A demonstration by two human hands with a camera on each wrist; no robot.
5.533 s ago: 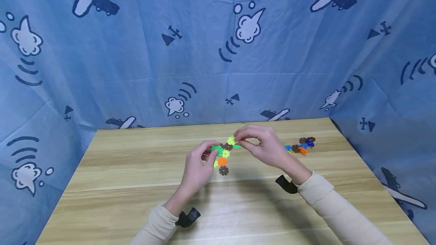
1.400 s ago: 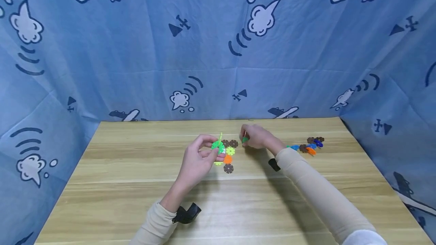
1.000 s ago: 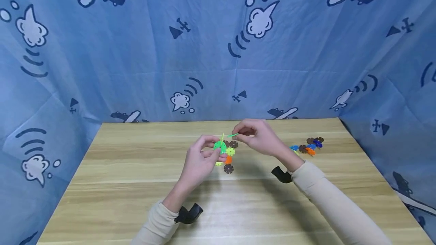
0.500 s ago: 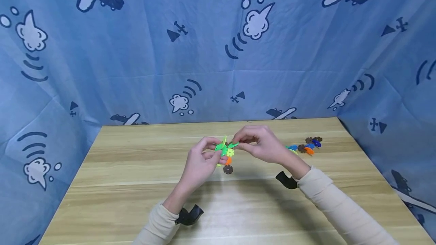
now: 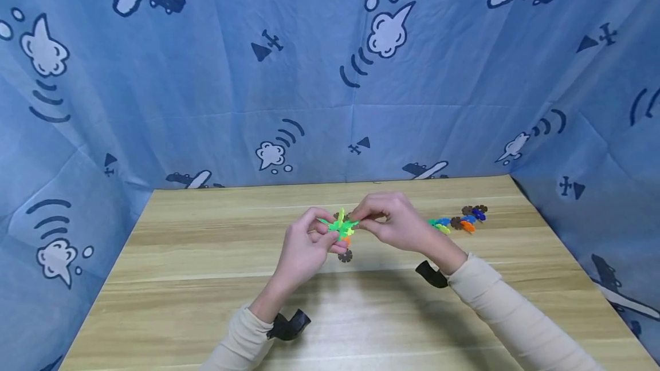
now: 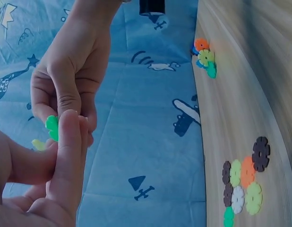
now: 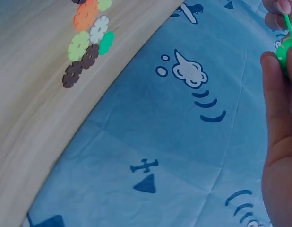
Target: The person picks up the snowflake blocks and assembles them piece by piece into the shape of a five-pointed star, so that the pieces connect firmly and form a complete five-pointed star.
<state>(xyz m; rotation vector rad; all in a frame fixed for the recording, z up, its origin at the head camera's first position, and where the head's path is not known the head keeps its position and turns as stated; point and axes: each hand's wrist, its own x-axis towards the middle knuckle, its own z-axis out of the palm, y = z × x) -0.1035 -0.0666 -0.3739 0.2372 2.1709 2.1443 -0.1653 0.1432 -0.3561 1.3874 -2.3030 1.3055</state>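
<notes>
In the head view, my left hand (image 5: 306, 242) pinches a small joined cluster of snowflake discs (image 5: 340, 227), green with a yellow-green one standing up. My right hand (image 5: 394, 222) meets it from the other side, thumb and fingertips pinching a green disc at the cluster's right edge. The left wrist view has both hands close together, fingers overlapping and covering most of the cluster; a green disc (image 6: 52, 127) shows between them. At the right wrist view's edge, a green disc (image 7: 287, 49) sits between the two hands' fingertips.
Below the hands, loose discs lie flat on the wooden table (image 5: 216, 279), among them a brown disc (image 5: 345, 256), an orange disc (image 6: 247, 171) and a white disc (image 6: 237, 199). Farther right rests a group of blue, brown and orange discs (image 5: 468, 220). A blue patterned curtain (image 5: 309, 73) surrounds the table.
My right hand has lifted a green disc off the table and brought it left against the left hand's cluster. Earlier it held a yellow-green disc there, which now stands on the cluster.
</notes>
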